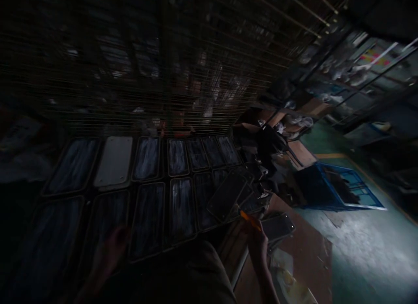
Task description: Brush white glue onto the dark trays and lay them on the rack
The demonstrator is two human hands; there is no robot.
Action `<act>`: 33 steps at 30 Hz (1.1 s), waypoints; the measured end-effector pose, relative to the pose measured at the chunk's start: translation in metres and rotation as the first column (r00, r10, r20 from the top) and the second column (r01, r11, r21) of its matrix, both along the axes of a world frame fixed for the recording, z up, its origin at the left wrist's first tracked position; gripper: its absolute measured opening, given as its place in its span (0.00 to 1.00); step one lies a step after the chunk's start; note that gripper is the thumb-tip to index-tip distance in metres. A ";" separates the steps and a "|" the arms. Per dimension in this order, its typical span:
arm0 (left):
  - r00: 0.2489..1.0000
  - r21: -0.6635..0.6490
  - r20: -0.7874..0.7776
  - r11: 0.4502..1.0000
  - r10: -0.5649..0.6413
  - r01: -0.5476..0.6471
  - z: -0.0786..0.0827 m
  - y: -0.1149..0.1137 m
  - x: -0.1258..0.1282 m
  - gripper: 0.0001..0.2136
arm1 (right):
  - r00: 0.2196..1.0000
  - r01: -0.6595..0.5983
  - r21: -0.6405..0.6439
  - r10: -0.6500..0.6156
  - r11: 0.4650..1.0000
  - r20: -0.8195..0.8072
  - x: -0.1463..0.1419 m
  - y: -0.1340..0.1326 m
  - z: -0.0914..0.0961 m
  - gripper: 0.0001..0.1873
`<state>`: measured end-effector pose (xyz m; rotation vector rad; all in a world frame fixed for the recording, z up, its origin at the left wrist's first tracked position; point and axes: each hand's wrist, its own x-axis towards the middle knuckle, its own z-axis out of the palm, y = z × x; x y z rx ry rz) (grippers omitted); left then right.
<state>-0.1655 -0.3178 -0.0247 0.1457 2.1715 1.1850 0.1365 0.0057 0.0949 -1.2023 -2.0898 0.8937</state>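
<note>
In the dim head view, my right hand [257, 241] is closed around a slim tool with an orange handle [251, 220]; its tip is too dark to make out. Just beyond the tool lies a loose dark rectangular panel [227, 194] with rounded corners, tilted across other panels. Another dark panel [277, 226] is right beside this hand. My left hand [116, 243] hovers over or touches a dark panel [106, 214] in the near row; its fingers are blurred. Rows of similar panels with whitish streaks, such as this one [183, 204], surround it.
One white panel [114, 161] stands out in the far row. Wire mesh [183, 86] rises behind the panels. To the right are a brown cardboard sheet [303, 256], a blue crate [326, 186] on the green floor, and a cluttered heap with open cardboard [298, 153].
</note>
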 end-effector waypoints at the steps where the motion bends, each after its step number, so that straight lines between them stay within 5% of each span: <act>1: 0.999 -0.026 -0.033 0.999 -0.021 0.020 -0.001 0.029 0.009 0.05 | 1.000 0.001 -0.018 -0.001 1.000 -0.010 0.003 0.011 -0.002 0.20; 5: 0.882 0.038 -0.177 0.893 -0.436 0.449 0.006 0.174 0.060 0.11 | 1.000 -0.020 -0.038 0.020 0.999 -0.010 0.007 0.059 -0.010 0.20; 7: 0.814 -0.059 -0.292 0.859 -0.503 0.509 0.012 0.234 0.083 0.14 | 1.000 -0.021 -0.010 0.021 1.000 0.012 0.006 0.082 -0.012 0.19; 10: 0.726 -0.215 -0.405 0.830 -0.556 0.515 0.018 0.285 0.102 0.17 | 0.996 -0.056 0.041 0.053 0.998 0.074 -0.001 0.111 -0.011 0.18; 15: 0.710 -0.406 -0.389 0.801 -0.587 0.440 0.023 0.306 0.103 0.14 | 0.960 -0.236 0.153 0.206 0.960 0.191 -0.014 0.152 -0.005 0.18; 24: 0.758 -0.440 -0.411 0.839 -0.506 0.321 0.027 0.309 0.116 0.17 | 0.862 -0.447 0.222 0.350 0.867 0.367 -0.046 0.209 -0.014 0.20; 28: 0.793 -0.429 -0.355 0.840 -0.495 0.332 0.023 0.310 0.112 0.15 | 0.820 -0.491 0.187 0.379 0.851 0.429 -0.045 0.195 -0.023 0.19; 33: 0.835 -0.404 -0.192 0.817 -0.516 0.411 0.027 0.312 0.105 0.10 | 0.805 -0.514 0.128 0.425 0.848 0.414 -0.023 0.130 -0.030 0.18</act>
